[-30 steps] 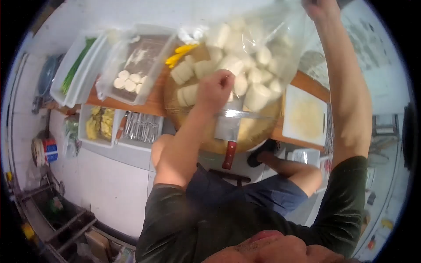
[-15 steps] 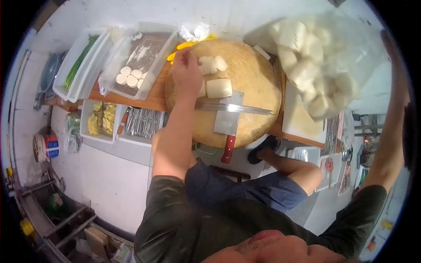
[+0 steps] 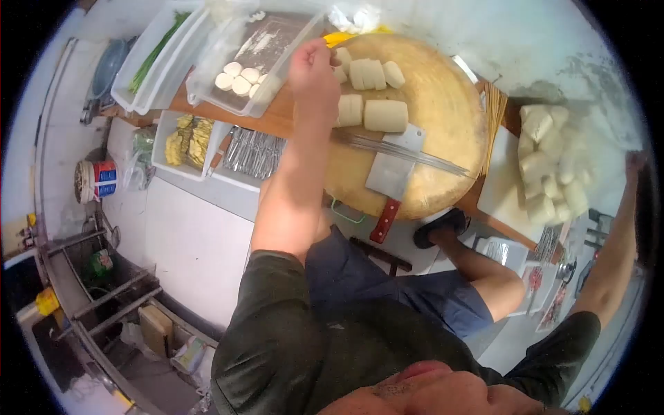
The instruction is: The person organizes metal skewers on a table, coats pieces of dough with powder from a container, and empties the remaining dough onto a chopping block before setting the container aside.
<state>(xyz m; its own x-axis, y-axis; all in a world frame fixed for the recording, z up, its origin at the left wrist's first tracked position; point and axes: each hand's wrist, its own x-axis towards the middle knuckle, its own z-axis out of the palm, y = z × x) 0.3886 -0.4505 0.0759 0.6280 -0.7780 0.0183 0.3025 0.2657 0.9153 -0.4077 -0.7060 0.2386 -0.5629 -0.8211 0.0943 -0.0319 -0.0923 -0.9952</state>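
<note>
My left hand (image 3: 311,66) is raised over the left edge of the round wooden chopping block (image 3: 449,117), its fingers pressed together; what they hold, if anything, is too small to tell. White cylindrical pieces (image 3: 386,115) lie on the block beside it, some cut into slices. A cleaver (image 3: 393,169) rests flat there with its red handle over the front edge, thin metal skewers (image 3: 415,155) lying across its blade. To the right is a clear bag of white pieces (image 3: 550,155). My right hand (image 3: 635,162) is beyond the bag at the dark image edge, its fingers unclear.
Left of the block stand a tub with white rounds (image 3: 238,79), a tub of green stalks (image 3: 159,52), yellow folded pieces (image 3: 190,138) and bundled skewers (image 3: 254,152). A white board (image 3: 501,176) and bamboo sticks (image 3: 494,121) are at the right.
The bag has left the block, uncovering the white pieces, and moved right and down with my right arm. My left hand has shifted to the block's left edge. The view has shifted too.
</note>
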